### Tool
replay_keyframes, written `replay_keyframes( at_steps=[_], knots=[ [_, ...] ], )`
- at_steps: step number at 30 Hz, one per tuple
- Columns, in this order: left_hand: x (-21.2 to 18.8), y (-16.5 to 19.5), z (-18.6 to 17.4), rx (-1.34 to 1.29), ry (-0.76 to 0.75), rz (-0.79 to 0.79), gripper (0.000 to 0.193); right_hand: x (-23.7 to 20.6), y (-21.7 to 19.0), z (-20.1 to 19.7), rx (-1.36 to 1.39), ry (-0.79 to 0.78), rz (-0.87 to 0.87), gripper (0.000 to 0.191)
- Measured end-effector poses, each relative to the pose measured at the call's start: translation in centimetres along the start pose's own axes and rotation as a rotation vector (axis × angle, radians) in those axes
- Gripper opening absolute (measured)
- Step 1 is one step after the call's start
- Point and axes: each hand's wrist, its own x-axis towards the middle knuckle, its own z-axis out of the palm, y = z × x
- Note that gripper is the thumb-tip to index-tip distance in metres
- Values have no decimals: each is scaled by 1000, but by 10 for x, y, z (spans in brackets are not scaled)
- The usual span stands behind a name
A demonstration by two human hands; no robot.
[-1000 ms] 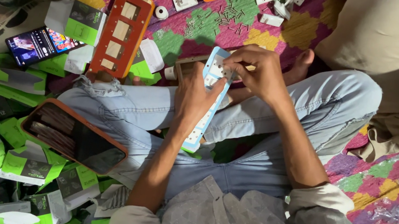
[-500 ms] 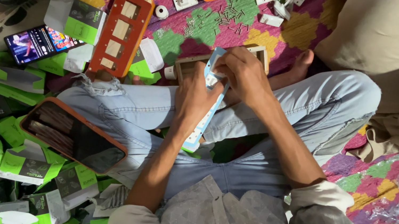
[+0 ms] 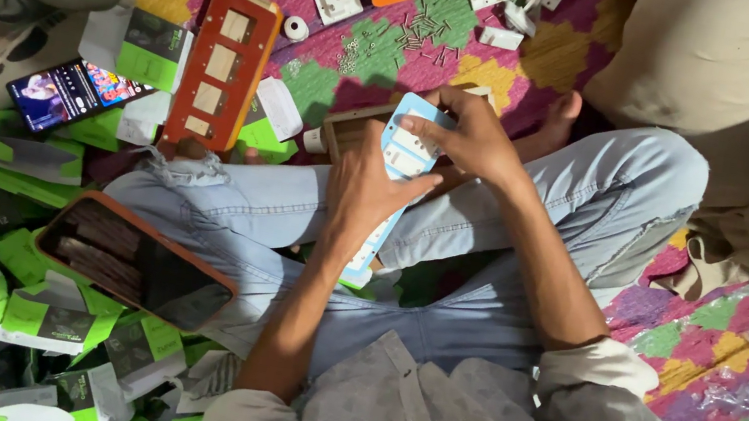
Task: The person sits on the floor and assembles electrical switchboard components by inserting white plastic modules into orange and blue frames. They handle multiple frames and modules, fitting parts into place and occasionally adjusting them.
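- Your left hand [image 3: 366, 189] grips the middle of a long light-blue switch plate [image 3: 394, 168], held tilted over your lap.
- Your right hand [image 3: 470, 137] closes on the plate's upper end, fingertips pressing its white inserts.
- Your hands sit close together, above your crossed legs in jeans [image 3: 600, 193].
- An orange frame [image 3: 220, 73] lies nearby on the patterned mat [image 3: 726, 351].

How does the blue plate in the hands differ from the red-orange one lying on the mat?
The light blue plate is gripped by the left hand and right hand; the red-orange plate lies untouched on the patterned mat. The blue plate's openings hold white inserts, while the red-orange plate's openings look empty. Both are long, with a row of rectangular openings.
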Motion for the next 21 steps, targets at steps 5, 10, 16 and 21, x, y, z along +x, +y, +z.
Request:
replay_keyframes(
  at_steps=[5, 10, 16, 21],
  knots=[
    [-7, 5, 6, 192, 92, 51, 95, 0, 23, 2, -53, 32, -98, 35],
    [-23, 6, 18, 449, 201, 228, 84, 2, 32, 1, -113, 102, -140, 35],
    [-23, 3, 22, 514, 288, 319, 77, -2, 13, -5, -56, 115, -113, 34],
    [-20, 0, 10, 310, 317, 291, 79, -7, -11, -12, 216, 67, -70, 31]
  ],
)
